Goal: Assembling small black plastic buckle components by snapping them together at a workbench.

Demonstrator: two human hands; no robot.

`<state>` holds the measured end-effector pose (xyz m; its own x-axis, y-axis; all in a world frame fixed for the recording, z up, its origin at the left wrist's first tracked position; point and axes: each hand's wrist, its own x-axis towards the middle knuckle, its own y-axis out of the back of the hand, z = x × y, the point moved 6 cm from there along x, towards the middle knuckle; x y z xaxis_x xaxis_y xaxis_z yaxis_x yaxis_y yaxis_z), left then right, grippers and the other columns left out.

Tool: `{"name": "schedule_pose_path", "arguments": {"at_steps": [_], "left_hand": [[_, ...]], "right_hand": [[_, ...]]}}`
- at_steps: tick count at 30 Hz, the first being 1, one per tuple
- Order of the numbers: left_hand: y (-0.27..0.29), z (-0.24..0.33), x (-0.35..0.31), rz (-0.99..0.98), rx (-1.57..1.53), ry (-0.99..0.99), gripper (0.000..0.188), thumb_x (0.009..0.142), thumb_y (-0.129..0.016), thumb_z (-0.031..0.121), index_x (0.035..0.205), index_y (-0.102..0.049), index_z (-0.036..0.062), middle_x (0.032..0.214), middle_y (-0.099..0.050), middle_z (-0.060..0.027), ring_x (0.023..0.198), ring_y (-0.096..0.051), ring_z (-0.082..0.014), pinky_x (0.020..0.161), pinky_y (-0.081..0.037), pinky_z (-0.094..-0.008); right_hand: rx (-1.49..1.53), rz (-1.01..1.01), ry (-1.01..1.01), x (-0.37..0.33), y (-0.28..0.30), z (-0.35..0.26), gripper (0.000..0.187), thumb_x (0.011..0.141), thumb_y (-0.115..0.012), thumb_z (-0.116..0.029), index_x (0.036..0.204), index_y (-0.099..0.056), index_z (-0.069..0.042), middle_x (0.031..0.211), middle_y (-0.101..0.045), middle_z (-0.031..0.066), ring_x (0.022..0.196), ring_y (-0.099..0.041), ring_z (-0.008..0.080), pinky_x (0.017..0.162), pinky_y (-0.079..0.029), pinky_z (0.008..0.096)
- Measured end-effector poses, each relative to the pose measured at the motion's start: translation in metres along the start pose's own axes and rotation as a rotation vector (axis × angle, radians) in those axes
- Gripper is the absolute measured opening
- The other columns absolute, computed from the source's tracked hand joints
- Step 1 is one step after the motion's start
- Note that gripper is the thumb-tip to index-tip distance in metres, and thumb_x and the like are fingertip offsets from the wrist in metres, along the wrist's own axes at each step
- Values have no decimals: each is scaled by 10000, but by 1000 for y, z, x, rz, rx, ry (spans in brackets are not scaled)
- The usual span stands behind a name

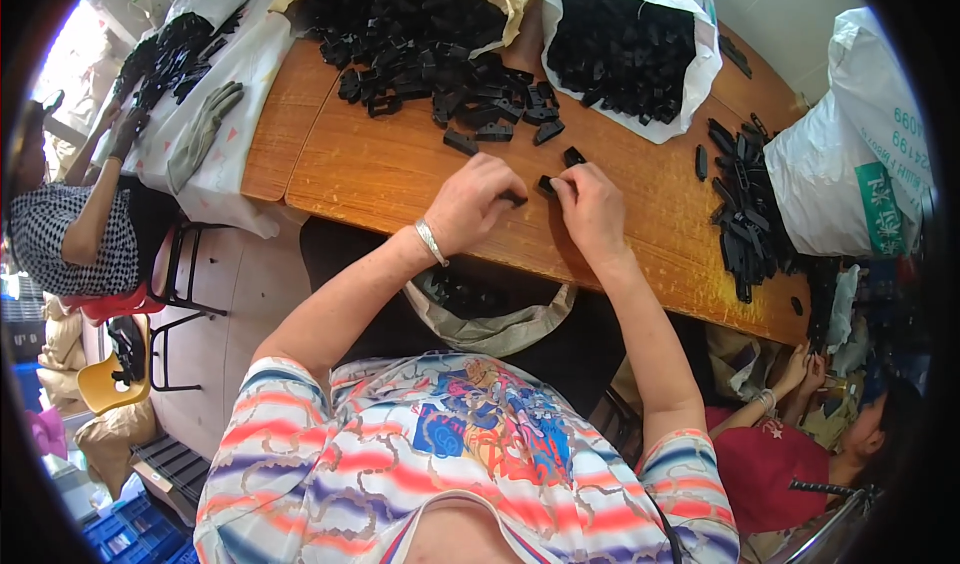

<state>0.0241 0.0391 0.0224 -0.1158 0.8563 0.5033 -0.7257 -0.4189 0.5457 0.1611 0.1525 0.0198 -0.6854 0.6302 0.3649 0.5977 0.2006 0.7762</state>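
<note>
My left hand (475, 202) is closed over the table's near part, with a small black plastic part (513, 199) showing at its fingertips. Just to the right, my right hand (594, 214) pinches another black plastic part (546, 184) between thumb and fingers. A further black part (573, 156) sits right at that hand's index finger; whether it is held or lies on the wood, I cannot tell. Beyond my left hand, a single black part (460, 143) lies at the edge of a loose pile of like parts (490, 94).
A brown sack (510, 4) and a white sack (705, 64) of black parts lie open on the wooden table (370, 179). Long black pieces (740, 204) pile up beside a white bag (840, 164). An open sack (490, 339) hangs below the table edge. People sit at left and right.
</note>
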Motion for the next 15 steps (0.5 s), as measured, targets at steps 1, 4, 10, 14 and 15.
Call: {"name": "schedule_pose_path", "arguments": {"at_steps": [1, 4, 10, 14, 15], "left_hand": [[-4, 5, 0, -6, 0, -46, 209, 724, -688, -44, 898, -643, 61, 916, -632, -96, 953, -570, -311, 826, -489, -390], [-19, 16, -1, -73, -5, -132, 212, 723, -696, -17, 911, -658, 73, 930, -647, -93, 1020, -573, -325, 864, -491, -400], [-18, 14, -3, -90, -54, -75, 247, 741, -688, -19, 969, -658, 69, 956, -651, -86, 1024, -581, -315, 857, -502, -394], [-22, 11, -4, -157, -106, 34, 358, 734, -689, -36, 1070, -628, 71, 942, -633, -78, 969, -591, -301, 835, -511, -374], [-20, 10, -5, -138, -102, 26, 391, 730, -694, -38, 1098, -617, 71, 952, -626, -78, 951, -593, -298, 828, -513, -369]], "right_hand": [[-32, 37, 37, 2, -1, -3, 109, 851, -696, -143, 882, -644, -51, 895, -659, 121, 782, -637, 366, 656, -506, 444], [-67, 105, 99, 5, 2, -4, 89, 859, -682, -139, 866, -651, -56, 878, -651, 108, 769, -637, 352, 650, -506, 433], [-12, 154, 35, 34, 28, 26, 64, 864, -650, -91, 887, -654, -32, 869, -631, 141, 832, -632, 356, 708, -507, 416], [-116, 217, 170, 76, 24, 53, 96, 853, -652, -44, 948, -666, -48, 912, -630, 113, 763, -646, 321, 665, -510, 404], [-210, 166, 135, 87, 17, 56, 133, 850, -635, -28, 976, -666, -59, 965, -617, 117, 790, -648, 334, 686, -517, 421]]}}
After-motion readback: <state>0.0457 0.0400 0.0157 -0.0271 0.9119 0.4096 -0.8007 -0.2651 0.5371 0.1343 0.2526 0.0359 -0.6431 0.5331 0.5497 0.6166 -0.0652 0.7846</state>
